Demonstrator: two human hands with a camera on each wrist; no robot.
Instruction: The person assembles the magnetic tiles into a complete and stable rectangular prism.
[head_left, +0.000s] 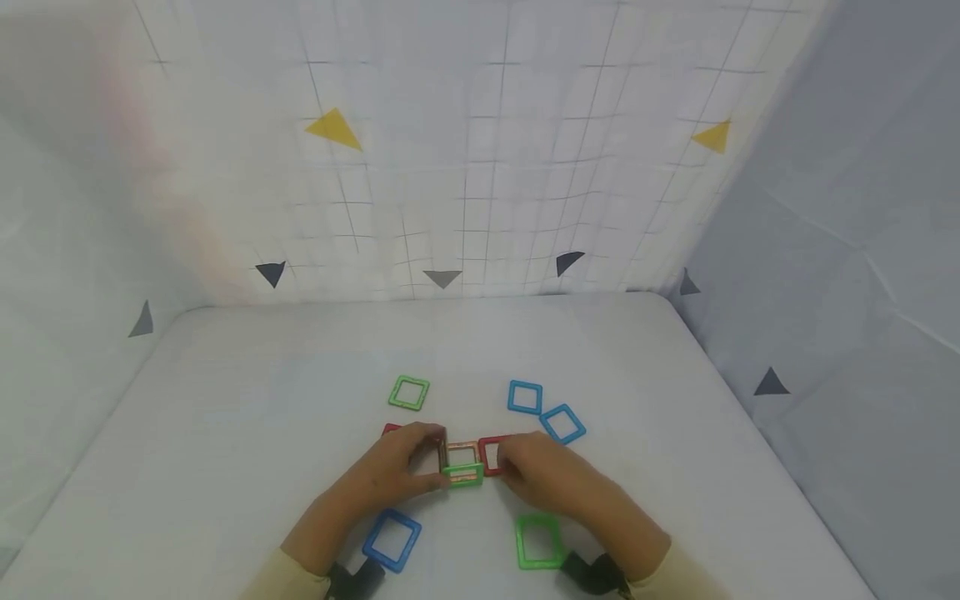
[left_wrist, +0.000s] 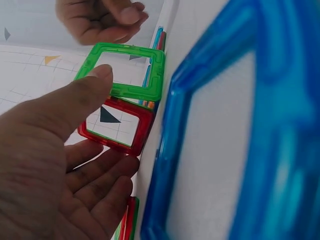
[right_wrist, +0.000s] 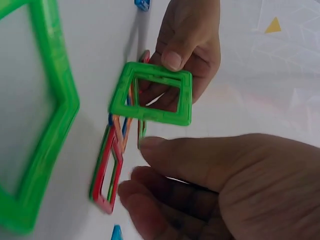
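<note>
Square see-through magnetic tiles are joined into a small structure between the hands. A green tile (head_left: 463,476) stands upright at its front, with an orange tile (head_left: 462,445) behind. My left hand (head_left: 401,467) grips the left side: the thumb touches the green tile's edge, and the fingers lie behind an upright red tile (left_wrist: 142,131). Over a flat red tile (right_wrist: 106,172) joined on the right, my right hand (head_left: 543,471) hovers with loosely curled fingers. Nothing shows between its thumb and fingers in the right wrist view. Another red tile (head_left: 390,428) is mostly hidden by my left hand.
Loose tiles lie about the white table (head_left: 285,358): a green one (head_left: 393,392) at the back left, two light blue ones (head_left: 511,397) at the back right, a blue one (head_left: 371,536) by my left wrist and a green one (head_left: 521,543) by my right wrist.
</note>
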